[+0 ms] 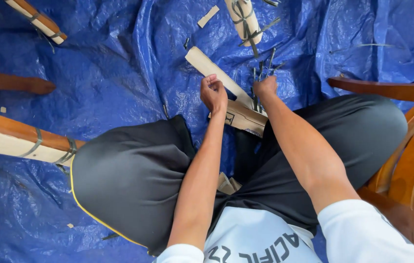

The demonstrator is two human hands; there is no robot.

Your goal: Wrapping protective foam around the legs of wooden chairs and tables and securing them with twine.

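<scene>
Crinkled blue plastic tarp (119, 73) covers the floor. A pale cardboard strip (216, 73) lies just beyond the knees — left hand (213, 92) fisted on it, right hand (265, 86) closed on thin dark straps (258, 83). Risk: strap edges could cut fingers if the pull slips.

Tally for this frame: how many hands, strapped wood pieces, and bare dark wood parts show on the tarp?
Hands: 2 (left hand, right hand, both on the cardboard strip)
Strapped wood pieces: 3 (top left, top centre, left)
Bare dark wood parts: 2 (left, right)
Total: 7
</scene>
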